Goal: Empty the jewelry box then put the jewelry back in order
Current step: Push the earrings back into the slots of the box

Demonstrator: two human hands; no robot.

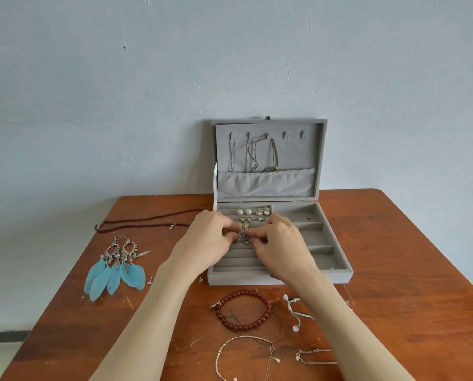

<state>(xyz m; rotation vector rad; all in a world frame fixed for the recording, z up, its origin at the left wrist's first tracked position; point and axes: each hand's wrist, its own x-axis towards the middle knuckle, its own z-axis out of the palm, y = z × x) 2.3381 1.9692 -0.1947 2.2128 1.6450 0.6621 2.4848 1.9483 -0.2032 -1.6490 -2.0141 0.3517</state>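
An open grey velvet jewelry box point(337, 274) stands at the back of the wooden table, its lid upright with three chains point(250, 155) hung on the hooks. Pearl studs point(244, 212) and silver earrings point(262, 212) sit in the ring rolls at the back left. My left hand point(209, 237) and my right hand point(280, 239) meet over the ring rolls, and both pinch a small silver earring point(243, 238) between the fingertips. The right-hand compartments hold one tiny dark piece point(308, 217).
On the table point(394, 312) lie blue feather earrings point(114, 268) at the left, a dark bead necklace point(147, 221) behind them, a red bead bracelet point(243, 310), a silver cord bracelet point(295, 312), and thin chain bracelets point(246, 353) near the front edge. A wall rises right behind the box.
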